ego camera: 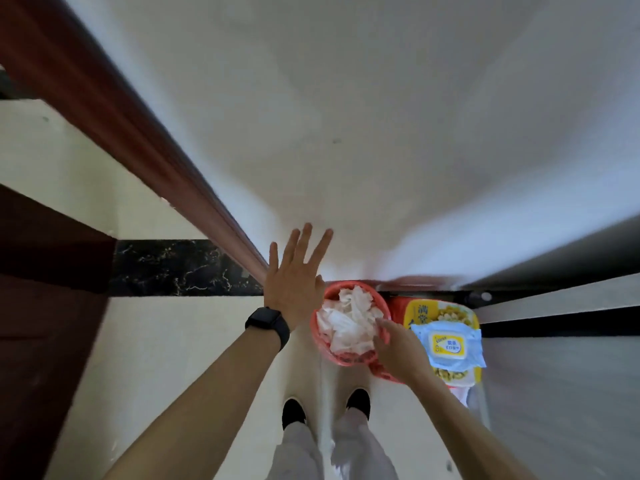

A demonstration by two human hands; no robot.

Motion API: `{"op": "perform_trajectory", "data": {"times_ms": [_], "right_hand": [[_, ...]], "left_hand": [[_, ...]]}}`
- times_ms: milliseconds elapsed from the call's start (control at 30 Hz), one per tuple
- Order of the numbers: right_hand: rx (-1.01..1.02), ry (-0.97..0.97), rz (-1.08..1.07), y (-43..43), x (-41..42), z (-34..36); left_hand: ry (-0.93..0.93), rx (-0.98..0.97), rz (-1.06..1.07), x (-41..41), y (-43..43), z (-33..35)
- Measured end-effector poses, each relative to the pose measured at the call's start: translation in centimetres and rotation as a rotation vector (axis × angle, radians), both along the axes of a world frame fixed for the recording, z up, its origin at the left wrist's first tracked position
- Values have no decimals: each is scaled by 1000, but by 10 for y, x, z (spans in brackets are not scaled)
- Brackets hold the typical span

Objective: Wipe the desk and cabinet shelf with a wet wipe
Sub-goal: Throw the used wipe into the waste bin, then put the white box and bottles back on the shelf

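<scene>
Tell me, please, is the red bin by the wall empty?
No, the red bin is filled nearly to its rim with crumpled white wipes.

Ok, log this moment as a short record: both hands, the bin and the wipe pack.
left hand: open, fingers spread, black watch on the wrist
right hand: over the rim of the red bin, fingertips at the crumpled wipes, grip unclear
red bin: piled with the white crumpled wipes
wipe pack: blue, yellow label, lying on a yellow box beside the bin
</scene>
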State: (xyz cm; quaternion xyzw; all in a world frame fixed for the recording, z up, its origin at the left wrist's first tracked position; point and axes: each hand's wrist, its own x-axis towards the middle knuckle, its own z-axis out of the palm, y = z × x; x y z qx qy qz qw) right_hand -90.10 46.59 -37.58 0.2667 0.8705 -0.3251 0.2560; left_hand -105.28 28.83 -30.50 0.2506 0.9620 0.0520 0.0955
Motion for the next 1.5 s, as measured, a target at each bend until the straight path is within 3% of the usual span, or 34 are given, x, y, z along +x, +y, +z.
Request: {"op": "perform_trajectory", "data": {"times_ms": [133, 267, 433, 600, 867, 1033, 1300, 1500], "right_hand": [[66, 252, 159, -15, -7, 111], [11, 456, 292, -48, -26, 193], [-73, 675, 615, -110, -41, 233], [-198, 805, 1114, -204, -38, 247], [-426, 902, 1556, -376, 60, 292], [-543, 942, 1706, -473, 145, 328], [-628, 859, 1799, -594, 280, 323], [-585, 813, 1798, -665, 338, 312]], "left_hand": [[-145, -7, 149, 42, -37, 48], [-80, 84, 356, 79, -91, 86], [-77, 244, 756, 137, -176, 113], [43, 188, 1187, 245, -263, 135], [297, 81, 1624, 464, -341, 202], [392, -8, 1818, 575, -381, 224], [469, -34, 1905, 711, -472, 233], [401, -20, 1919, 773, -552, 232]]}}
